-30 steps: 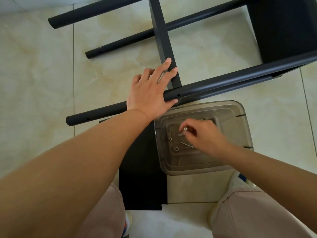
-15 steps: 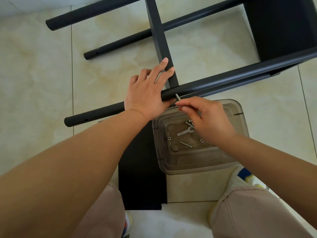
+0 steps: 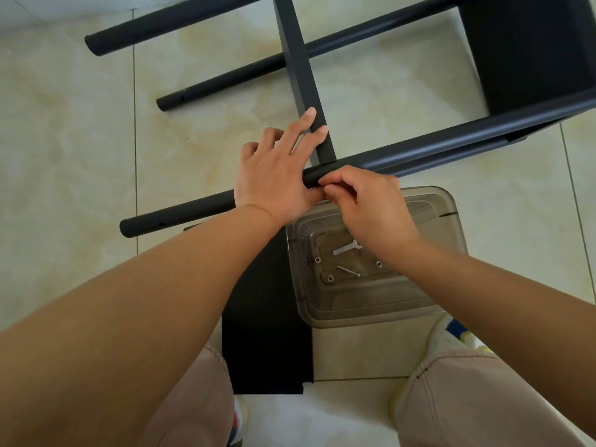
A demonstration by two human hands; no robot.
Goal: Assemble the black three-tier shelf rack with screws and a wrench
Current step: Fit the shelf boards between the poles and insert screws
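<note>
A partly built black shelf rack (image 3: 387, 159) is seen lying on its side on the tiled floor (image 3: 64, 140), with its round legs running across the view and a flat crossbar (image 3: 298, 59) meeting the nearest leg (image 3: 193, 211) at a joint. A shelf panel (image 3: 529, 50) is already fitted at the upper right, while another black panel (image 3: 264, 333) is left loose on the floor between the knees. The work is judged to be somewhere in the middle: some joints appear made, but open screw holes are visible near the ends of two legs.

The nearest leg is steadied by the left hand (image 3: 277, 175), which is laid over it palm down, fingers straight and spread, two fingertips resting on the crossbar; nothing is clasped by it. The right hand (image 3: 364, 204) is held just beside it at the joint, its thumb and fingers drawn together in a pinch against the underside of the leg. A screw is presumably being fed into a hole there, though what is pinched is hidden by the fingers and cannot be told.

A clear plastic container (image 3: 451, 240) is set just below the hands, partly over the loose panel. In it are seen a small flat wrench (image 3: 346, 247), one long screw (image 3: 349, 271) and several nuts (image 3: 317, 260), so further fastening is evidently left to be done, and the wrench is not yet taken up.
</note>
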